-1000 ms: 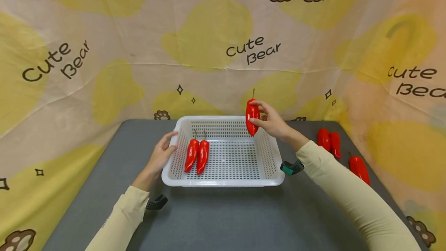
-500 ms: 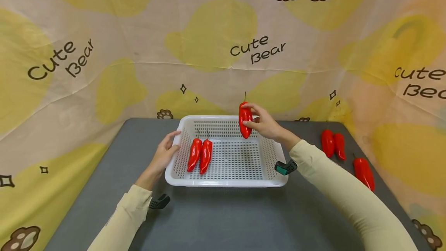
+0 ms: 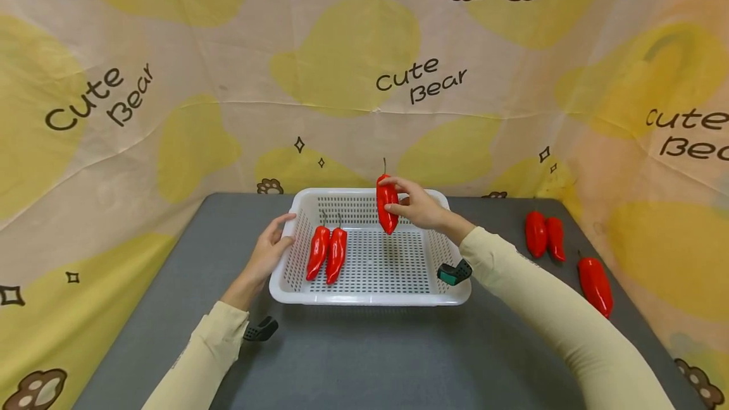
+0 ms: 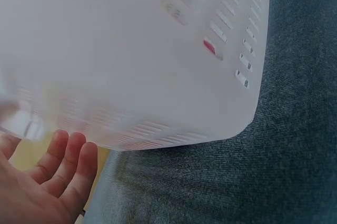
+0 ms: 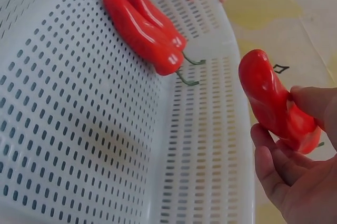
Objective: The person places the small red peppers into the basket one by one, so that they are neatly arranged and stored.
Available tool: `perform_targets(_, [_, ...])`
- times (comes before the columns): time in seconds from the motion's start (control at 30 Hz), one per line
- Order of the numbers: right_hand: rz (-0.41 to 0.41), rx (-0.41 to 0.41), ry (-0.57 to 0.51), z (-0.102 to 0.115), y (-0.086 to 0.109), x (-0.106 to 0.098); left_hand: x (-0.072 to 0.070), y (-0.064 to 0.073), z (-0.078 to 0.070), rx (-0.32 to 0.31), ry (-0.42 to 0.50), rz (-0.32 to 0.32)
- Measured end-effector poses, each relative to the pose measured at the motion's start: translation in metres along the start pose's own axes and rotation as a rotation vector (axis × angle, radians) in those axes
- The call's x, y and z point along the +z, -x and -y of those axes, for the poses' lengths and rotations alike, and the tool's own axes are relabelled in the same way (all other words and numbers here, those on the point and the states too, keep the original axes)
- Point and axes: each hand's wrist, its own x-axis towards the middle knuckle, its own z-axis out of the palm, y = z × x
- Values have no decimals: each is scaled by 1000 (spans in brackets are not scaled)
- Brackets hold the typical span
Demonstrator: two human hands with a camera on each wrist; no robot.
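Lowering the pepper (image 3: pixel 386 211) looks like the step in hand: it is stem up over the basket (image 3: pixel 370 300), not yet set down, pinched between the thumb and fingers of the right hand (image 3: pixel 421 207). Best to ease it down beside the two peppers (image 3: pixel 336 257), then loosen. The left hand (image 3: pixel 266 253) touches the basket's left side and could steady it; whether its fingers curl round, I cannot tell.
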Motion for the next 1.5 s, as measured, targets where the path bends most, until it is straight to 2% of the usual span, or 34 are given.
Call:
perform_targets(0.27, [58,32,54,-7,-7,11,0,0,0,-6,24,-6])
perform_targets(0.57, [132,2,133,-14,-11,28,1,0,0,3,14,-7])
perform_targets(0.67, [173,21,163,-15,-13,35,2,1,1,-2,23,-2])
perform_targets(0.97, [332,105,225,-15,-20,53,2,0,2,6,28,-10])
perform_targets(1.1, [399,193,236,-17,-23,58,2,1,0,3,33,-4])
perform_targets(1.2, [419,251,220,-18,-25,60,2,0,0,8,39,0])
perform_targets(1.5, [440,341,131,-24,-32,65,2,-1,1,3,39,-10])
